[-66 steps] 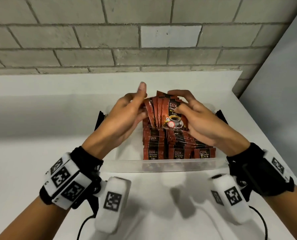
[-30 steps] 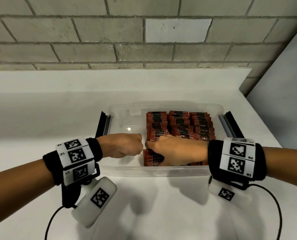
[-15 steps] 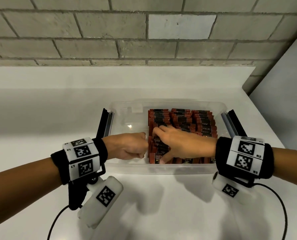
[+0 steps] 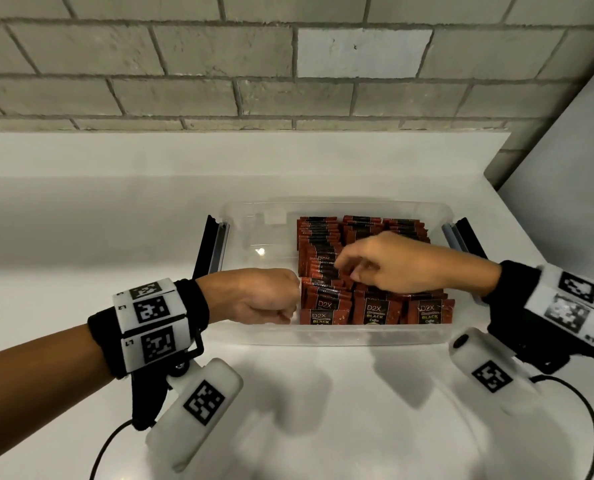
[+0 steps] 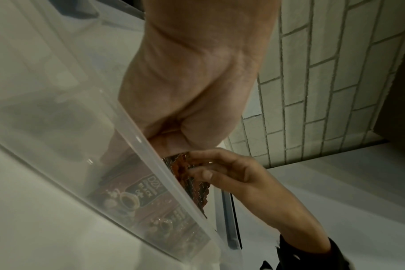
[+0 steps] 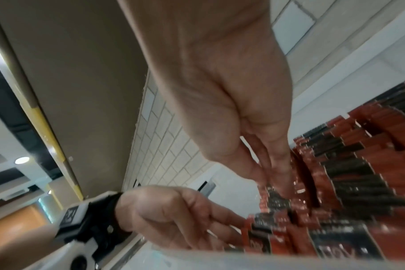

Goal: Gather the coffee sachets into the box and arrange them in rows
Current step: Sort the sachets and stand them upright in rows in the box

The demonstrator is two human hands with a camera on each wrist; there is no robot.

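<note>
Red and black coffee sachets (image 4: 375,313) stand on edge in three rows, filling the right part of a clear plastic box (image 4: 333,336). My left hand (image 4: 264,299) is inside the box, curled into a fist, with its knuckles against the left side of the left row near the front. My right hand (image 4: 392,265) reaches across the rows from the right, fingers pointing down. In the right wrist view the right hand's (image 6: 220,82) thumb and fingertips dip among the sachet (image 6: 358,182) tops and pinch a few. The left wrist view shows the front sachets (image 5: 132,193) through the box wall.
Black latch handles stick out at the box's left end (image 4: 207,247) and right end (image 4: 468,237). The box's left third (image 4: 261,237) shows bare floor. The box sits on a white table (image 4: 81,237) below a brick wall (image 4: 219,64). A grey wall (image 4: 572,168) closes the right side.
Earlier both hands held a bundle of sachets above the box and then lowered it in. My right hand has since lifted off the front sachets and moved back along the left row. The left fist stays put.
</note>
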